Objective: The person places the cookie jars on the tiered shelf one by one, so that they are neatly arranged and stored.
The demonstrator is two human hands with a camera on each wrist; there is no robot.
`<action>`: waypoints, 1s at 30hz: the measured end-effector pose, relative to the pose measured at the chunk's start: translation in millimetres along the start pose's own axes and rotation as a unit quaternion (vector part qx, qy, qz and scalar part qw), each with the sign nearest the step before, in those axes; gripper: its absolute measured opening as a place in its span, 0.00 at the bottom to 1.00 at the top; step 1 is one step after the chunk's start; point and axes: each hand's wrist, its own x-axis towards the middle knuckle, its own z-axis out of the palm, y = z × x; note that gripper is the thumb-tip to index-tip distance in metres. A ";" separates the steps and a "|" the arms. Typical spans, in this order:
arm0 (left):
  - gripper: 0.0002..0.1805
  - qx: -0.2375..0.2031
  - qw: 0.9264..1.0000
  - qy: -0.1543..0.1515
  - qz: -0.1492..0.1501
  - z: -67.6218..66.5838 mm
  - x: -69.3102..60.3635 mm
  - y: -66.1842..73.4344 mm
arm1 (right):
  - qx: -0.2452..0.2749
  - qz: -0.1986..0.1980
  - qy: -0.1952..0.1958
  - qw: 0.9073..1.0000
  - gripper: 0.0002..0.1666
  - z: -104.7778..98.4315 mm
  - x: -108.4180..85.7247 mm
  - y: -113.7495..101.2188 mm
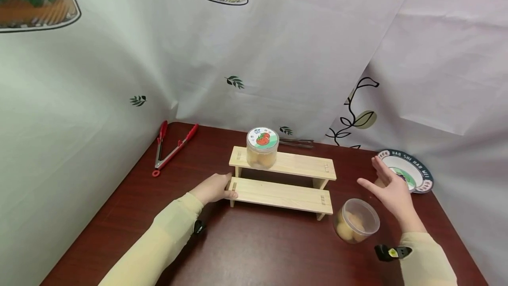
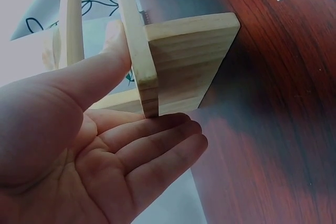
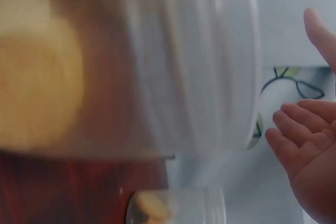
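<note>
A two-step wooden shelf point(image 1: 278, 193) stands mid-table. My left hand point(image 1: 214, 188) grips the left end of its lower step, thumb on one side of the board point(image 2: 137, 51) and fingers along the other in the left wrist view. On the upper step sits a clear round jar point(image 1: 262, 156) with a tomato-picture label on top and yellowish contents. A second clear jar point(image 1: 359, 224), holding round yellowish pieces, is on the table right of the shelf. Past it my right hand point(image 1: 393, 193) hovers, fingers spread, touching nothing. That jar point(image 3: 105, 77) looms large and blurred in the right wrist view.
Red-handled tongs point(image 1: 176, 150) lie spread at the back left of the table. Thin metal tongs point(image 1: 295, 143) lie behind the shelf. A plate with a lettered rim point(image 1: 416, 167) is at the back right, partly behind my right hand. Pale printed cloth hangs around the table.
</note>
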 end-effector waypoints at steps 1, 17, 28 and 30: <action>0.35 0.000 1.000 0.000 0.000 0.0 0.0 -0.2 | -0.003 0.004 -0.001 1.000 0.51 -1.6 -0.7 2.4; 0.33 -0.012 1.000 0.015 0.009 1.8 -1.2 -2.9 | 0.024 0.085 0.098 0.991 0.49 -13.8 -10.8 42.3; 0.35 -0.012 1.000 0.013 0.011 2.1 -2.2 -3.0 | -0.009 0.156 0.102 0.982 0.51 -17.9 -17.4 68.7; 0.35 -0.012 1.000 0.015 0.013 2.2 -2.4 -3.2 | -0.006 0.166 0.108 0.980 0.51 -17.5 -17.2 70.7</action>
